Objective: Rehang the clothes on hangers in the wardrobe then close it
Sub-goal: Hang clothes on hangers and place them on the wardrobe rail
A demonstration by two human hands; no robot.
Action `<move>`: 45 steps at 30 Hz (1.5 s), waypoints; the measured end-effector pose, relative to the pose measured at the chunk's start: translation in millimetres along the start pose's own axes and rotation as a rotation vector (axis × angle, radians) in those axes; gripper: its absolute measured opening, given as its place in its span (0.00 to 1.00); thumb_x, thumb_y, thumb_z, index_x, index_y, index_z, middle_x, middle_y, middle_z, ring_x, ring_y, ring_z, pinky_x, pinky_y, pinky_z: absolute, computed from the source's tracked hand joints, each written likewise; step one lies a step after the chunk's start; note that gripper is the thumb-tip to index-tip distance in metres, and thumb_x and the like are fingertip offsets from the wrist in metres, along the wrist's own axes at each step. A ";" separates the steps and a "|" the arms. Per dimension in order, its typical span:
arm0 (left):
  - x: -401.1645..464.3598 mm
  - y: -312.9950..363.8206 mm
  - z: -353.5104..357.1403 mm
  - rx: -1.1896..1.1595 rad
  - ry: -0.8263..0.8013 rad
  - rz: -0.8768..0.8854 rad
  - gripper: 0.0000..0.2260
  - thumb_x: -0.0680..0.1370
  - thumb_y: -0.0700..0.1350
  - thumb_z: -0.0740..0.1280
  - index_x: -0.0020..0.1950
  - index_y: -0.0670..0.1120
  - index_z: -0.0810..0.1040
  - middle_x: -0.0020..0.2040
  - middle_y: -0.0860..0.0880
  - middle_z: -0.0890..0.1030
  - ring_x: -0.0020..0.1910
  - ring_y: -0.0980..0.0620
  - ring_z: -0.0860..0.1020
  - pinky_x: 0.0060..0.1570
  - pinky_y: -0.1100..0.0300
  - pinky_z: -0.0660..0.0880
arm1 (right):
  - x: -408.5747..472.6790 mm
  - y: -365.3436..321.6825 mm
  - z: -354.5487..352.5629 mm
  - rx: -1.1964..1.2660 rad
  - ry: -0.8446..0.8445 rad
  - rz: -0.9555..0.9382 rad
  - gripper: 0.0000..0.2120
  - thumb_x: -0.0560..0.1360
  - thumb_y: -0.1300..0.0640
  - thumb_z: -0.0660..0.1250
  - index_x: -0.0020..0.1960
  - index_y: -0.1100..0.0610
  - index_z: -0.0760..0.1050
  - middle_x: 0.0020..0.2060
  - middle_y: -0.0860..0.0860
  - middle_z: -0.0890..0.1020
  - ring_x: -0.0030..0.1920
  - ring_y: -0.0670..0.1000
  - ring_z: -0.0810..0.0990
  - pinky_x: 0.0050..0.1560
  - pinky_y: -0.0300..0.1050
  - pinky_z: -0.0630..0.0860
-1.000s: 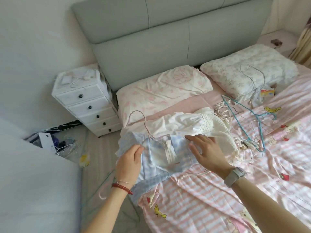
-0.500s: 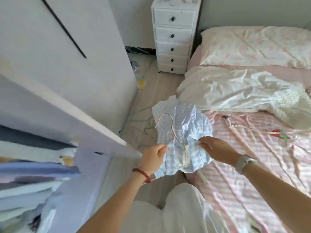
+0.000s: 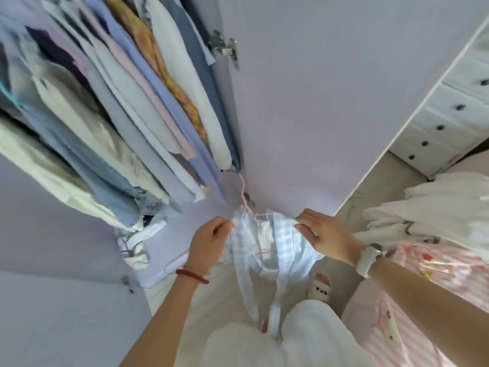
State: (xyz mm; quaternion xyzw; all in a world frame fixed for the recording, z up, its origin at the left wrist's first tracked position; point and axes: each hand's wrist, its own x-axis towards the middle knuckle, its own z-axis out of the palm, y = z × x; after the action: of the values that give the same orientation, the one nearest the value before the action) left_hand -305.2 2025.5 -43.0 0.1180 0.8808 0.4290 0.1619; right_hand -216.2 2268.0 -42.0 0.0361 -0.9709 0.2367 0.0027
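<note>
Blue checked garment (image 3: pixel 267 242) on pink hanger (image 3: pixel 244 198), held up before hanging clothes (image 3: pixel 127 109) in open wardrobe. Left hand (image 3: pixel 209 243) fingers pinching one edge. Right hand (image 3: pixel 324 234) fingers curled on the other.

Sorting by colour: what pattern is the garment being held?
Light blue and white check garment, clearest in the head view.

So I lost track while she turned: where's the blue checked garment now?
In the head view, low centre: the blue checked garment on its pink hanger is held between both hands, below the hanging clothes.

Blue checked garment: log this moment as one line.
hands: left, right grip blue checked garment | on pink hanger | wardrobe open
</note>
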 end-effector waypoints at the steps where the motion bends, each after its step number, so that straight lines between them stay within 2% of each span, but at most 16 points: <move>1: -3.7 -5.9 -17.9 -0.016 0.097 -0.001 0.09 0.78 0.40 0.62 0.38 0.43 0.73 0.32 0.51 0.72 0.32 0.57 0.69 0.36 0.62 0.66 | 18.2 -15.9 -1.4 -0.002 0.014 -0.051 0.08 0.77 0.60 0.61 0.48 0.63 0.77 0.41 0.56 0.78 0.38 0.57 0.77 0.35 0.45 0.70; 4: -14.6 -17.0 -72.9 -0.028 0.400 -0.005 0.10 0.78 0.40 0.62 0.37 0.49 0.70 0.30 0.56 0.71 0.31 0.60 0.69 0.34 0.69 0.66 | 67.8 -64.2 -6.2 0.028 0.049 -0.193 0.08 0.77 0.60 0.62 0.43 0.64 0.76 0.38 0.57 0.76 0.36 0.56 0.75 0.33 0.46 0.70; 7: -23.7 -21.6 -129.1 -0.045 0.617 -0.014 0.09 0.76 0.49 0.62 0.39 0.46 0.72 0.31 0.52 0.71 0.34 0.51 0.70 0.37 0.57 0.67 | 113.2 -110.4 -11.9 0.068 0.071 -0.343 0.09 0.76 0.60 0.63 0.39 0.64 0.73 0.34 0.54 0.72 0.31 0.52 0.70 0.31 0.43 0.65; 10: -28.4 -21.6 -183.1 -0.030 0.806 0.009 0.14 0.73 0.51 0.58 0.41 0.41 0.74 0.37 0.47 0.75 0.38 0.46 0.73 0.42 0.54 0.68 | 157.9 -154.7 -18.3 0.123 0.029 -0.480 0.12 0.78 0.57 0.61 0.37 0.62 0.70 0.30 0.49 0.68 0.28 0.49 0.65 0.31 0.40 0.62; 14: -24.7 -16.1 -249.2 0.039 1.035 0.019 0.20 0.73 0.53 0.57 0.46 0.36 0.77 0.39 0.41 0.78 0.42 0.38 0.77 0.50 0.46 0.72 | 211.2 -216.8 -28.9 0.223 -0.010 -0.654 0.19 0.78 0.58 0.60 0.31 0.48 0.57 0.27 0.46 0.62 0.27 0.44 0.63 0.32 0.41 0.60; 16: -19.4 -13.9 -281.7 0.102 1.112 0.031 0.26 0.72 0.57 0.55 0.46 0.36 0.78 0.40 0.39 0.79 0.44 0.39 0.77 0.52 0.44 0.71 | 235.6 -247.9 -31.2 0.339 -0.048 -0.671 0.21 0.78 0.59 0.60 0.31 0.46 0.55 0.25 0.46 0.61 0.26 0.44 0.63 0.33 0.43 0.60; 19: -7.5 -18.9 -329.6 0.225 1.180 -0.067 0.24 0.74 0.56 0.54 0.50 0.37 0.79 0.48 0.39 0.80 0.52 0.40 0.76 0.64 0.42 0.61 | 269.1 -291.2 -28.8 0.488 -0.132 -0.695 0.19 0.78 0.60 0.60 0.30 0.51 0.59 0.25 0.46 0.62 0.27 0.44 0.64 0.34 0.42 0.58; 22: 6.6 -28.5 -370.5 0.243 1.191 -0.161 0.18 0.77 0.52 0.59 0.60 0.44 0.77 0.58 0.42 0.77 0.61 0.42 0.71 0.68 0.44 0.56 | 298.8 -328.0 -18.0 0.597 -0.167 -0.707 0.16 0.78 0.61 0.59 0.32 0.61 0.64 0.27 0.56 0.65 0.29 0.49 0.65 0.33 0.44 0.58; 25: 16.4 -35.5 -397.7 0.096 1.238 -0.143 0.15 0.78 0.45 0.62 0.65 0.45 0.72 0.63 0.42 0.71 0.64 0.44 0.68 0.68 0.54 0.60 | 325.2 -357.9 0.3 0.673 -0.151 -0.667 0.19 0.78 0.61 0.58 0.30 0.56 0.57 0.25 0.50 0.60 0.27 0.47 0.60 0.32 0.43 0.57; 29: 14.2 -42.2 -418.3 0.072 1.345 -0.131 0.14 0.78 0.44 0.62 0.63 0.46 0.72 0.63 0.45 0.69 0.65 0.48 0.68 0.62 0.65 0.59 | 352.1 -398.0 21.9 0.750 -0.161 -0.641 0.19 0.78 0.61 0.58 0.31 0.57 0.56 0.25 0.49 0.58 0.27 0.46 0.57 0.28 0.38 0.55; 32: 7.2 -42.7 -442.1 0.125 1.450 -0.117 0.12 0.78 0.43 0.62 0.62 0.45 0.73 0.61 0.45 0.70 0.62 0.47 0.70 0.62 0.61 0.63 | 367.8 -434.1 32.9 0.832 -0.179 -0.606 0.19 0.78 0.62 0.58 0.30 0.56 0.55 0.24 0.48 0.58 0.26 0.45 0.57 0.27 0.37 0.55; 34: 5.2 -40.5 -462.9 0.206 1.519 -0.057 0.13 0.77 0.41 0.62 0.61 0.43 0.74 0.60 0.43 0.71 0.61 0.45 0.71 0.63 0.56 0.65 | 380.6 -457.6 40.1 0.876 -0.160 -0.533 0.20 0.78 0.62 0.57 0.30 0.55 0.55 0.25 0.48 0.59 0.27 0.46 0.58 0.30 0.41 0.58; 36: 6.5 -35.3 -483.5 0.311 1.553 0.034 0.15 0.76 0.43 0.61 0.62 0.41 0.73 0.63 0.42 0.70 0.64 0.45 0.68 0.65 0.62 0.61 | 393.6 -477.3 47.4 0.892 -0.105 -0.477 0.20 0.78 0.61 0.57 0.29 0.55 0.56 0.25 0.48 0.61 0.28 0.47 0.59 0.31 0.43 0.59; 38: 12.5 -27.9 -503.5 0.430 1.564 0.120 0.19 0.75 0.43 0.60 0.66 0.41 0.70 0.68 0.41 0.66 0.68 0.45 0.63 0.67 0.66 0.55 | 406.3 -494.9 52.8 0.923 -0.043 -0.445 0.20 0.78 0.61 0.57 0.29 0.55 0.56 0.25 0.47 0.61 0.27 0.46 0.60 0.29 0.41 0.58; 42: 37.3 -18.4 -540.1 0.693 1.538 0.206 0.25 0.75 0.41 0.61 0.72 0.45 0.63 0.74 0.38 0.58 0.73 0.38 0.54 0.70 0.49 0.52 | 434.7 -529.4 55.2 0.978 0.126 -0.335 0.20 0.78 0.62 0.57 0.29 0.53 0.57 0.25 0.47 0.63 0.27 0.45 0.62 0.33 0.43 0.60; 45: 53.0 -23.8 -555.3 0.777 1.471 0.226 0.29 0.75 0.41 0.62 0.74 0.45 0.56 0.74 0.35 0.53 0.73 0.39 0.46 0.71 0.41 0.49 | 458.7 -550.6 52.9 0.990 0.248 -0.243 0.19 0.78 0.61 0.57 0.29 0.55 0.59 0.25 0.49 0.66 0.28 0.48 0.65 0.34 0.44 0.62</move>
State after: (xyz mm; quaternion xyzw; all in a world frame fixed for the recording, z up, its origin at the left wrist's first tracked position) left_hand -570.2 1631.1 250.1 -0.0570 0.8298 0.0763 -0.5498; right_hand -633.7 1724.5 174.2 0.1172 -0.7241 0.6676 0.1279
